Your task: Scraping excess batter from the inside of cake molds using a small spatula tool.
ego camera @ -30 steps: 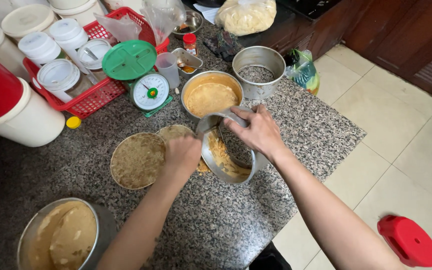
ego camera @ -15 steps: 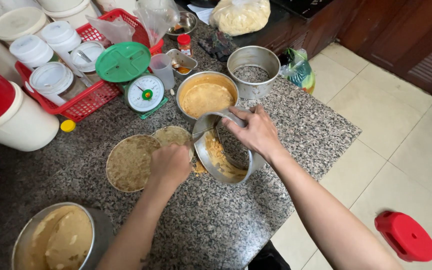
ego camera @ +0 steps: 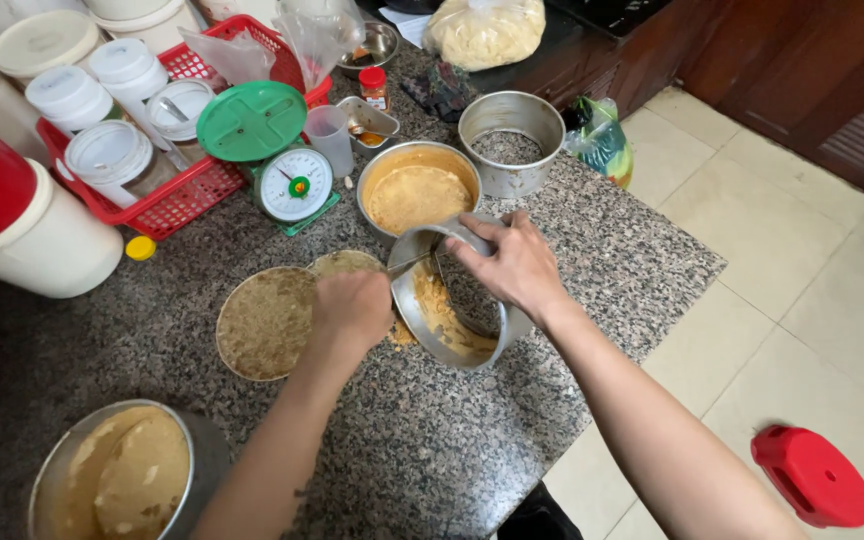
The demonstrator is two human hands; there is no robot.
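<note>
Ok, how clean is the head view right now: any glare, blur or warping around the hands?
Head view: soft even light, faint shadows; left hand and right hand on the tilted metal ring are sharp; mild sheen on the empty ring; wide-angle bending at the edges stretches the red stool.

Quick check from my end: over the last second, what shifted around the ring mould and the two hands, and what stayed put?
Little moved. The left hand has slid a touch further in against the tilted metal ring mould, a thin tool reaching from it into the ring. The right hand keeps its grip on the ring's upper rim. Nothing was picked up or let go. The flat round disc, filled ring, empty ring and green scale stayed put.
</note>
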